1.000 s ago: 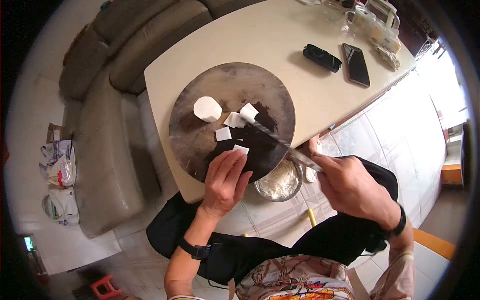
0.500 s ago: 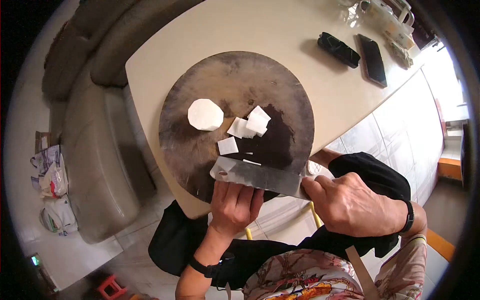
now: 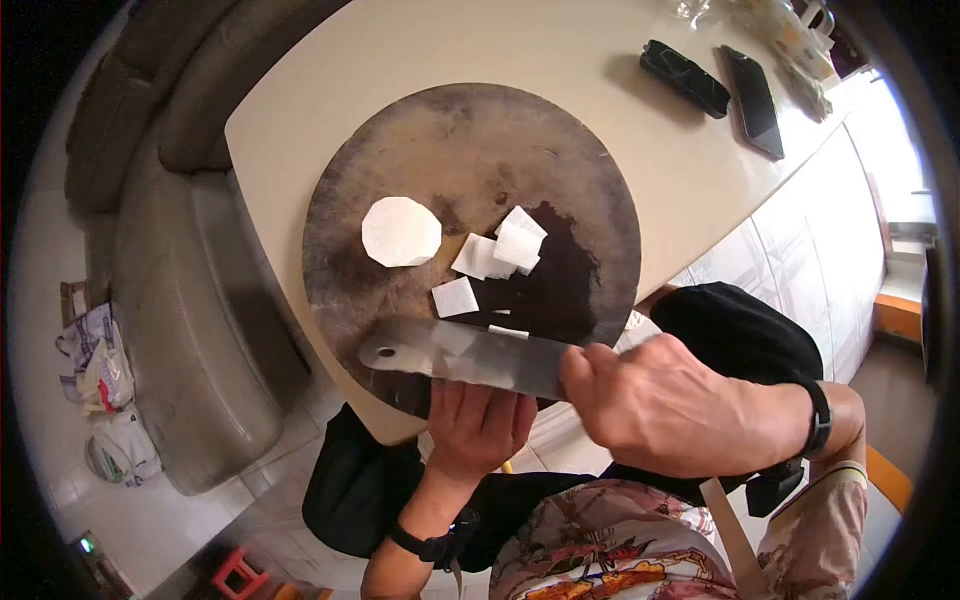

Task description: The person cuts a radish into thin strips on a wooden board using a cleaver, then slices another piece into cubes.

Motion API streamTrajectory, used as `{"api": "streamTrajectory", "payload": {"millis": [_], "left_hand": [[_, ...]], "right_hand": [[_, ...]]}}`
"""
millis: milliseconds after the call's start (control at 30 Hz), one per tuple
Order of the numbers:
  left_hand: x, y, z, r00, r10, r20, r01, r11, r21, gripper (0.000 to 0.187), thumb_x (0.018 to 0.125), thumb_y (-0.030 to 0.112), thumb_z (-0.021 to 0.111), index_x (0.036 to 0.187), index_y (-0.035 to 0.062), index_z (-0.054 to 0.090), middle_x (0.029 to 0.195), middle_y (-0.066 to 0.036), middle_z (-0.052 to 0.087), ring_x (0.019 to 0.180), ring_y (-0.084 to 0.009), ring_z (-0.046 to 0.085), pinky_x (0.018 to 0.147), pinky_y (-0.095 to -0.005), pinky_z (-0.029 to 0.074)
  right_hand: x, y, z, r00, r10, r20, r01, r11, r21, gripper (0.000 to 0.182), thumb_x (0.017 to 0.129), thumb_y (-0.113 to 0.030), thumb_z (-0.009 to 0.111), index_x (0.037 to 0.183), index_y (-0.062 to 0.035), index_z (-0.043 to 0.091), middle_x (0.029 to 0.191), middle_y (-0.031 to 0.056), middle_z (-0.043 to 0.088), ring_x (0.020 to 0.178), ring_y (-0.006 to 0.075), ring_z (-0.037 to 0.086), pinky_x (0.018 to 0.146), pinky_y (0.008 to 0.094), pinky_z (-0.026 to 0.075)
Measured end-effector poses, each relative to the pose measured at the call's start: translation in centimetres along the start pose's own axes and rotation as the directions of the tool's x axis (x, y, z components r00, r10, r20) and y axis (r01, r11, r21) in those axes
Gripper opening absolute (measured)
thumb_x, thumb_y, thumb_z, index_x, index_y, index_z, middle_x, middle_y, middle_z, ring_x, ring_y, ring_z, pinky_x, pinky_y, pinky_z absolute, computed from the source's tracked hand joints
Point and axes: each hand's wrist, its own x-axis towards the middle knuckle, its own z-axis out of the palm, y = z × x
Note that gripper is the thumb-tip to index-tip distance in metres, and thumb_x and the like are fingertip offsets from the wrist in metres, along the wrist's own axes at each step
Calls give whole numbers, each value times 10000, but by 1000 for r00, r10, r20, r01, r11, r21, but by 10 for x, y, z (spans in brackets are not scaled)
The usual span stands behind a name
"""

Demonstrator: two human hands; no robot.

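My right hand (image 3: 680, 405) is closed round the handle of a cleaver (image 3: 470, 355). The blade points left across the near part of a round, dark wooden chopping board (image 3: 440, 130). Just on the near side of the blade is my left hand (image 3: 478, 425), fingers together and bent; the cleaver hides the fingertips and whatever lies under them. A thin white piece (image 3: 509, 332) shows just past the blade. Farther in, thin white square slices (image 3: 495, 255) overlap in a pile, with a single slice (image 3: 456, 298) nearer me. A thick, many-sided white chunk (image 3: 400, 232) sits at the board's left.
The board rests on a cream table (image 3: 330, 60). A black case (image 3: 685, 78) and a phone (image 3: 752, 102) lie at the far right, beside plastic bags (image 3: 790, 35). A brown leather sofa (image 3: 190, 340) stands left; a red stool (image 3: 238, 575) is on the floor.
The cleaver has shifted left with my right hand, its blade now tilted and smeared by motion. My left hand stays close to the board's near edge. The slices lie as before.
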Motion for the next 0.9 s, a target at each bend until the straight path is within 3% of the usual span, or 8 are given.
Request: {"api": "streamTrajectory", "payload": {"millis": [133, 233, 300, 533, 567, 633, 800, 900], "left_hand": [[-4, -2, 5, 1000, -11, -18, 11, 999, -32, 207, 840, 190, 647, 969, 29, 659, 1028, -145, 600, 996, -390, 598, 897, -575, 454], [-10, -4, 7, 999, 24, -27, -25, 999, -30, 268, 881, 214, 612, 1044, 4, 645, 1121, -208, 581, 1069, -460, 548, 966, -591, 394], [-10, -4, 6, 1000, 22, -20, -22, 1000, -12, 276, 881, 221, 614, 1051, 4, 642, 1122, -208, 582, 1068, -456, 551, 967, -589, 394], [-12, -4, 7, 1000, 23, -4, -23, 999, 26, 302, 893, 246, 600, 1067, 2, 633, 1142, -210, 582, 1095, -440, 556, 972, -579, 398], [-11, -4, 6, 1000, 21, -2, -21, 999, 25, 302, 893, 246, 600, 1067, 2, 633, 1142, -210, 582, 1095, -440, 556, 972, -579, 398], [-5, -3, 4, 998, 37, -48, -36, 999, 21, 189, 846, 203, 642, 921, 31, 660, 1016, -155, 603, 979, -382, 598, 895, -543, 469], [-3, -3, 8, 997, 20, -74, -19, 1000, 16, 183, 845, 192, 640, 923, 28, 656, 995, -146, 609, 950, -373, 607, 868, -519, 481], [-3, -3, 5, 997, 28, -77, -27, 1000, 11, 186, 850, 193, 630, 934, 29, 661, 994, -147, 612, 941, -370, 610, 845, -509, 484]], "right_hand": [[6, 2, 2, 999, -32, -27, 32, 999, 2, 240, 692, -5, 586, 856, 154, 510, 672, 203, 568, 556, 301, 634, 464, 353, 483], [-4, 0, 11, 997, 9, -79, -3, 997, 76, 291, 685, -10, 585, 894, 176, 502, 670, 198, 566, 548, 306, 631, 451, 360, 480], [-10, -3, 12, 997, 11, -75, -12, 1000, -13, 354, 686, -22, 585, 937, 208, 489, 671, 200, 569, 538, 313, 628, 435, 366, 476], [-6, -4, 9, 1000, 21, -14, -22, 1000, -2, 389, 683, -35, 600, 951, 226, 494, 678, 207, 578, 551, 307, 638, 441, 353, 495], [-2, -6, 8, 1000, 22, -21, -23, 1000, -19, 381, 677, -33, 605, 943, 219, 499, 682, 209, 582, 569, 304, 644, 450, 347, 500], [1, -9, 8, 999, 25, -33, -26, 999, -38, 374, 672, -31, 611, 934, 213, 505, 687, 210, 585, 587, 300, 650, 459, 340, 505], [0, -4, 17, 991, 22, -135, -24, 1000, -13, 336, 671, -24, 602, 909, 187, 496, 694, 204, 581, 600, 307, 644, 484, 345, 508], [-7, -7, 14, 996, 26, -91, -24, 999, 23, 341, 669, -23, 597, 914, 187, 484, 688, 202, 573, 566, 318, 630, 462, 365, 499]]}}
